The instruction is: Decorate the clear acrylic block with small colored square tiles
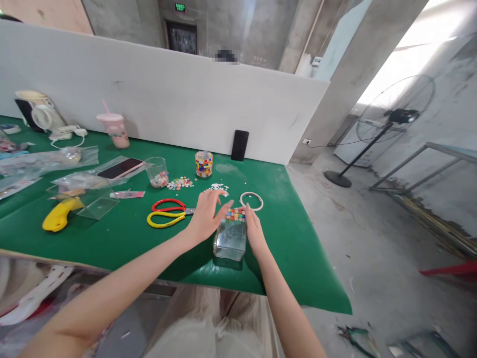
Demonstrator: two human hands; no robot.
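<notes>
A clear glass jar point(230, 239) lies on its side on the green table point(122, 243), with a band of small coloured tiles point(235, 214) around its far end. My left hand point(206, 217) rests on the jar's left side with fingers stretched toward the tiles. My right hand point(254, 229) lies flat against the jar's right side, fingers straight. Scissors with a red and a yellow handle point(166, 213) lie just left of my left hand. A white ring point(251, 200) lies beyond the jar, and loose white tiles point(218, 188) sit further back.
A tile-covered jar point(203, 163), a clear cup of tiles point(157, 172), a loose pile of coloured tiles point(180, 183), two phones point(119, 168) point(239, 144), a pink cup point(114, 129), a yellow tool point(59, 216) and plastic bags point(44, 161) crowd the table. A standing fan point(391, 119) is on the floor at right.
</notes>
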